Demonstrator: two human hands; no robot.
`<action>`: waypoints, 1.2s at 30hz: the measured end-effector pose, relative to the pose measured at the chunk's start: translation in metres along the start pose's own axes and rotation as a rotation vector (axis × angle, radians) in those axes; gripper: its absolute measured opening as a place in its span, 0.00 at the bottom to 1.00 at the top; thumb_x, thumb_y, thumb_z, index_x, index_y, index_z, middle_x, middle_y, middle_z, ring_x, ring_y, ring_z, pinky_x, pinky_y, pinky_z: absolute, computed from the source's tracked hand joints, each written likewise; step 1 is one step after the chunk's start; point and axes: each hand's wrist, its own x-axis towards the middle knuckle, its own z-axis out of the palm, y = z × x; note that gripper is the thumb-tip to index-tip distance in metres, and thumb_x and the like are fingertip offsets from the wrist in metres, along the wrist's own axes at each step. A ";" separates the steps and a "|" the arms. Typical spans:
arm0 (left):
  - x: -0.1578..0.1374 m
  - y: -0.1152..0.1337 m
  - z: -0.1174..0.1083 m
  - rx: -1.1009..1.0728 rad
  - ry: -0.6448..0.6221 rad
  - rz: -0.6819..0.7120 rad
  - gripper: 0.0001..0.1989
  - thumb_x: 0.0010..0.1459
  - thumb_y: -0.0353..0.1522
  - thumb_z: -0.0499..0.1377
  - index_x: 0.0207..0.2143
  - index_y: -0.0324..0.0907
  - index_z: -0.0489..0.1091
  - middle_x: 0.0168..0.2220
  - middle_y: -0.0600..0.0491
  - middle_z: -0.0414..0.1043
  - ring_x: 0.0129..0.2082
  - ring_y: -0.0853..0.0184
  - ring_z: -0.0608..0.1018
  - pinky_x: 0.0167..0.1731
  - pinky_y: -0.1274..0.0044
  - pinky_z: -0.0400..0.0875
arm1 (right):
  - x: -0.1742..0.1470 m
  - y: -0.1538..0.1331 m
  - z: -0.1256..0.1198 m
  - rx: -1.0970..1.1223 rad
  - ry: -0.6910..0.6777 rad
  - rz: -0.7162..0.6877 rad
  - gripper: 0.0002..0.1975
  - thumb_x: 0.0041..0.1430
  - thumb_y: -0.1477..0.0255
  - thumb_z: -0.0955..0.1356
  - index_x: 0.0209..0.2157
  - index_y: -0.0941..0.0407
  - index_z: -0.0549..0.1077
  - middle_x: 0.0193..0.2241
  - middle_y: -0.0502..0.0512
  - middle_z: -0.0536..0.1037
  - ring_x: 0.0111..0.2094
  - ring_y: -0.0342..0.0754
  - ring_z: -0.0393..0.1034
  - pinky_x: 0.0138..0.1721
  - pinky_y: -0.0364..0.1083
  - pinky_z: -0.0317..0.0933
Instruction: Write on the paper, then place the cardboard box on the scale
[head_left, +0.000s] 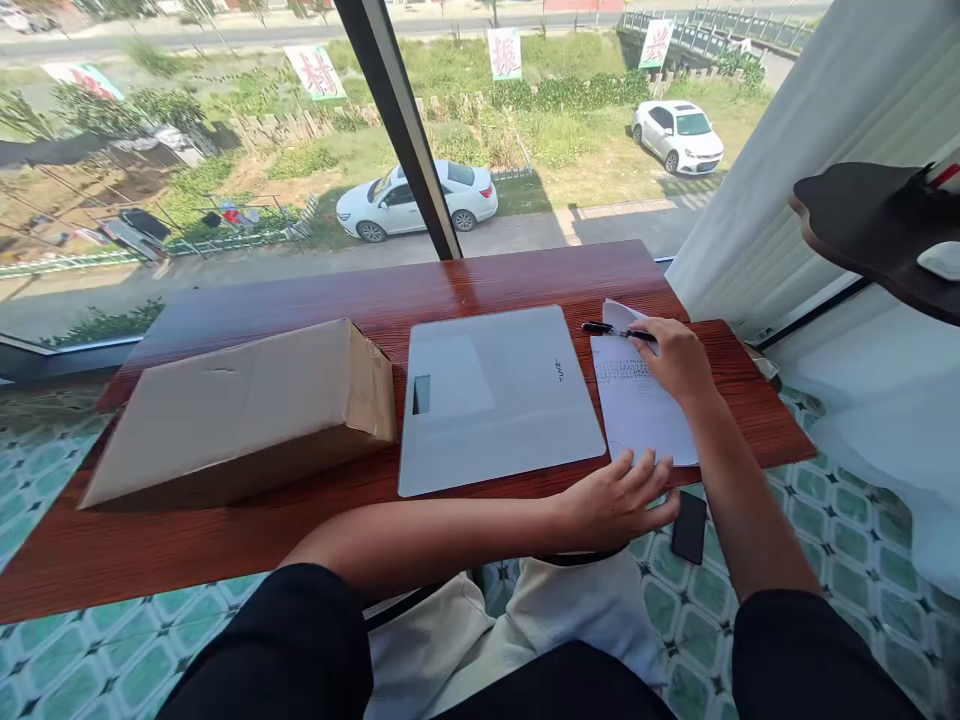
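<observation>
My right hand is over the upper right of a white sheet of paper, its fingers closed on one end of a black pen. The pen lies nearly level, pointing left across the top of the sheet. Rows of small dark marks show on the upper part of the paper, and its top edge is creased. My left hand is at the table's front edge by the bottom of the paper, fingers spread and holding nothing. Left of the paper lies a flat white bathroom scale with a small dark display window.
A long cardboard box rests on the left of the reddish wooden table. A black phone shows below the front edge, near my left hand. A dark shelf juts out at right beside a white curtain. Windows stand behind.
</observation>
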 end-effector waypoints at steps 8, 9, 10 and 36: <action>0.000 0.000 0.005 -0.008 0.031 -0.014 0.20 0.66 0.34 0.51 0.59 0.43 0.64 0.61 0.40 0.69 0.58 0.55 0.73 0.53 0.64 0.65 | 0.001 -0.001 -0.002 -0.121 -0.033 0.070 0.16 0.65 0.69 0.66 0.52 0.54 0.77 0.48 0.59 0.79 0.52 0.60 0.68 0.55 0.59 0.61; 0.000 0.000 0.006 -0.001 0.037 -0.018 0.19 0.66 0.34 0.51 0.59 0.43 0.64 0.61 0.40 0.69 0.58 0.55 0.73 0.53 0.64 0.65 | 0.001 -0.001 -0.002 -0.144 -0.037 0.062 0.16 0.65 0.69 0.66 0.52 0.54 0.77 0.47 0.59 0.79 0.51 0.60 0.67 0.54 0.59 0.60; 0.000 0.001 0.006 0.004 0.046 -0.025 0.19 0.66 0.34 0.50 0.58 0.44 0.64 0.61 0.41 0.69 0.57 0.56 0.74 0.53 0.65 0.66 | 0.001 -0.001 -0.002 -0.169 -0.043 0.056 0.16 0.65 0.69 0.66 0.52 0.53 0.77 0.46 0.60 0.78 0.51 0.60 0.67 0.53 0.58 0.60; 0.003 0.001 0.006 -0.020 0.031 -0.023 0.20 0.64 0.32 0.53 0.58 0.42 0.65 0.61 0.40 0.69 0.61 0.56 0.72 0.61 0.62 0.63 | -0.004 -0.025 -0.004 0.117 0.257 0.046 0.15 0.65 0.62 0.62 0.26 0.54 0.58 0.21 0.49 0.65 0.23 0.41 0.58 0.31 0.45 0.55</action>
